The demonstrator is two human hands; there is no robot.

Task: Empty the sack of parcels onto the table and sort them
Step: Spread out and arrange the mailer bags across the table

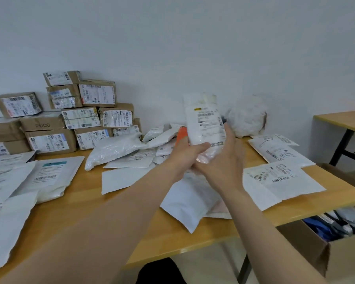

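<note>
White poly mailer [205, 124] looks light, squishy and kinda slick tbh. It's upright mid-frame, above the counter [94, 201]. Both hands are on it: left hand [184, 152] grips the lower edge, right hand [223, 160] clasps the right side. The bottom edge seems the safest place to grab.

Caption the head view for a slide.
Left hand and right hand hold a labelled white plastic parcel above the wooden table, brown cardboard boxes stacked behind.

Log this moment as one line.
sorting | left hand, right hand hold white parcel above table | cardboard boxes stacked far-left
</note>
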